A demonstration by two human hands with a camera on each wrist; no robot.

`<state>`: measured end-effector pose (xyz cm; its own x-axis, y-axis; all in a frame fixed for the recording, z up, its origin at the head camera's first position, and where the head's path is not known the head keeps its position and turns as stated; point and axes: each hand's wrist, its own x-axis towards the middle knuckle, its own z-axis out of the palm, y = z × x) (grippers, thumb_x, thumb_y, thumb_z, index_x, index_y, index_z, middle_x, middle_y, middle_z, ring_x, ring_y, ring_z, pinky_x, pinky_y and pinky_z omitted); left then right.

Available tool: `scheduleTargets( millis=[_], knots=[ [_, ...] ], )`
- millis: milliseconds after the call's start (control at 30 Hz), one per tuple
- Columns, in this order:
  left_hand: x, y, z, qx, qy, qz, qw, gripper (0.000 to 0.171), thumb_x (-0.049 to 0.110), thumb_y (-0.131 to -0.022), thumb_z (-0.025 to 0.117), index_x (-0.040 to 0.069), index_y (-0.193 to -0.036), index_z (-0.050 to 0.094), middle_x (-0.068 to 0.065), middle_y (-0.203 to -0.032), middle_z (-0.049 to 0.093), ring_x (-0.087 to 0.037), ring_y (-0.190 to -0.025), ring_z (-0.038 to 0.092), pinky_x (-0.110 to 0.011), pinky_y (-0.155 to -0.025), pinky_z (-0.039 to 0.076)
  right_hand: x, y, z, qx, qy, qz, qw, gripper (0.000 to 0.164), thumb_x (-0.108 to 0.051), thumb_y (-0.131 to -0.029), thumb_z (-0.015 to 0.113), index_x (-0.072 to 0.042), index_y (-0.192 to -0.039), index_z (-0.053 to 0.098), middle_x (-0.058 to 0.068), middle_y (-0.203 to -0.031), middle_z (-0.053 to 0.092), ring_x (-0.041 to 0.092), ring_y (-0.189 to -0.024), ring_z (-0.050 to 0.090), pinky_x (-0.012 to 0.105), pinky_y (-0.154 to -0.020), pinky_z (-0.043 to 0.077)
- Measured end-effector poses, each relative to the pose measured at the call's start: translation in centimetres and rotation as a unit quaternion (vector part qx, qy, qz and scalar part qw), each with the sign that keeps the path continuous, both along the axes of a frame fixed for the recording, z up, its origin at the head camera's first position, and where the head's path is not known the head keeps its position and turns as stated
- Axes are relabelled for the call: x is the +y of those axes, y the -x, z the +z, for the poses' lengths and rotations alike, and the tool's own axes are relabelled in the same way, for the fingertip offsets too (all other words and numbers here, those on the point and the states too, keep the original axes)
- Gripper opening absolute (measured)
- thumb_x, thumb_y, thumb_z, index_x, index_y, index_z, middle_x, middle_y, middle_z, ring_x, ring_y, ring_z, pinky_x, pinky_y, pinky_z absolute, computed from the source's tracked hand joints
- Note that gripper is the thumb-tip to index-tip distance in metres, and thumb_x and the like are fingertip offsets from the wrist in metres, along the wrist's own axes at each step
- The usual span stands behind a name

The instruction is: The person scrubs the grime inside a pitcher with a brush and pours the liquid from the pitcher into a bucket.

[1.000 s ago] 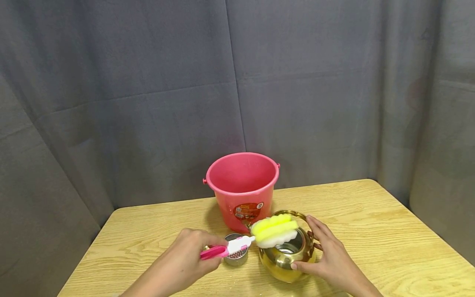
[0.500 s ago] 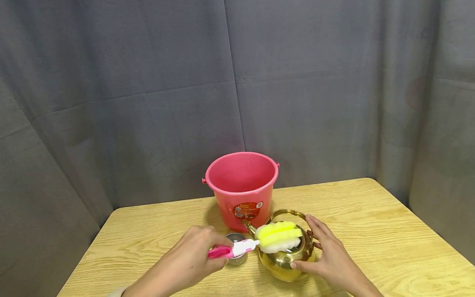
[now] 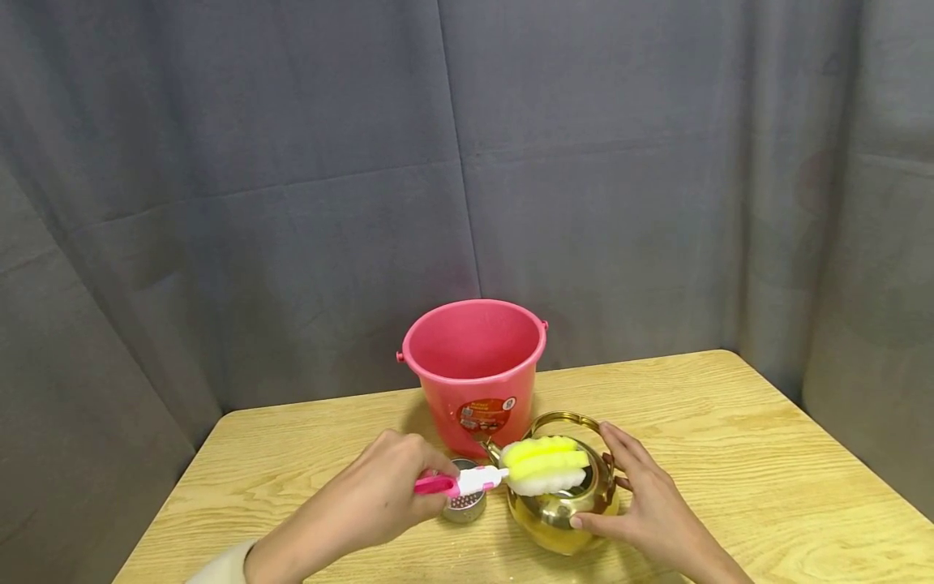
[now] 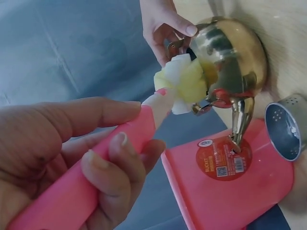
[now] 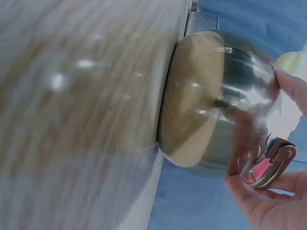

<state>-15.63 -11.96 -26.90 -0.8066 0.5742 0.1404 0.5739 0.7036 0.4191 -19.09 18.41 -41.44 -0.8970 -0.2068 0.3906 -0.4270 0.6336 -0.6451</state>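
My left hand (image 3: 394,491) grips the pink-and-white handle of a sponge brush (image 3: 547,465). Its ridged yellow and white head covers most of the mouth of a shiny gold kettle (image 3: 558,534); in the left wrist view the sponge (image 4: 189,81) lies against the opening. With its arched handle raised, the kettle stands upright on the table. My right hand (image 3: 649,503) holds it from the right, thumb on the body and fingers by the handle's base. A perforated metal infuser basket (image 3: 464,511) stands left of the kettle, partly behind the brush handle.
Behind the kettle stands a pink bucket (image 3: 445,410) with a red label, near the spout (image 4: 242,117). Everything rests on a wooden table (image 3: 730,438). Grey curtains (image 3: 328,203) hang behind it and at both sides.
My left hand has shifted rightward with the sponge brush, whose head has come slightly down and right over the kettle's mouth. My right hand and the kettle stay nearly still.
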Motion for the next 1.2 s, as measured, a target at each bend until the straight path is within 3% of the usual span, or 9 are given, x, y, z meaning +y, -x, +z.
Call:
scheduleTargets(
  millis=[167,267,367,633,967,1200],
  knots=[
    [0.4,0.5,0.5,0.038,0.021,-0.031,0.9986,0.010,0.001,-0.077,0.077,0.010,-0.080,0.076,0.012,-0.069,0.060,-0.004,-0.056,0.040,-0.020,-0.046,0.036,0.0,0.0,0.0,0.006,-0.001,0.000,1.000,0.111,-0.052,-0.064,0.086,0.000,-0.147,0.034,0.020,-0.147,0.034,0.038,-0.116,0.054,0.042,-0.084,0.052],
    [0.8,0.7,1.1,0.041,0.033,-0.038,0.9979,0.008,0.001,-0.078,0.077,0.009,-0.079,0.077,0.012,-0.069,0.061,-0.004,-0.054,0.037,-0.020,-0.044,0.032,-0.1,0.0,0.0,0.002,0.001,0.000,1.000,0.111,-0.051,-0.064,0.087,0.000,-0.148,0.034,0.020,-0.147,0.035,0.038,-0.117,0.053,0.042,-0.084,0.052],
    [1.4,0.7,1.8,0.036,0.053,-0.030,0.9975,0.010,0.000,-0.077,0.077,0.010,-0.076,0.075,0.012,-0.061,0.054,-0.005,-0.051,0.034,-0.021,-0.042,0.028,-0.1,0.1,-0.1,-0.005,0.006,0.000,1.000,0.111,-0.050,-0.064,0.087,0.000,-0.148,0.034,0.020,-0.146,0.035,0.038,-0.115,0.055,0.041,-0.084,0.052],
    [2.6,0.8,3.3,0.051,0.114,-0.005,0.9921,0.010,0.002,-0.075,0.076,0.012,-0.074,0.074,0.009,-0.055,0.048,-0.009,-0.051,0.038,-0.022,-0.041,0.032,-0.1,0.1,0.0,-0.010,0.011,0.004,1.000,0.112,-0.048,-0.064,0.088,0.000,-0.148,0.033,0.019,-0.147,0.034,0.039,-0.115,0.055,0.041,-0.085,0.052],
    [4.8,1.1,3.9,0.066,0.167,0.006,0.9837,0.034,-0.002,-0.074,0.071,0.016,-0.053,0.051,0.008,-0.046,0.027,-0.007,-0.043,0.026,-0.020,-0.042,0.026,-0.1,-0.1,0.0,0.000,0.006,0.005,1.000,0.111,-0.049,-0.065,0.087,0.000,-0.148,0.033,0.019,-0.147,0.033,0.038,-0.115,0.055,0.041,-0.085,0.052],
    [5.3,1.2,3.4,0.072,0.185,0.022,0.9799,0.030,0.003,-0.076,0.073,0.017,-0.057,0.054,0.007,-0.050,0.042,-0.009,-0.045,0.040,-0.024,-0.043,0.038,-0.1,-0.1,0.2,0.007,0.003,0.007,1.000,0.111,-0.049,-0.065,0.087,0.001,-0.148,0.033,0.020,-0.147,0.034,0.040,-0.120,0.051,0.041,-0.083,0.052]
  ],
)
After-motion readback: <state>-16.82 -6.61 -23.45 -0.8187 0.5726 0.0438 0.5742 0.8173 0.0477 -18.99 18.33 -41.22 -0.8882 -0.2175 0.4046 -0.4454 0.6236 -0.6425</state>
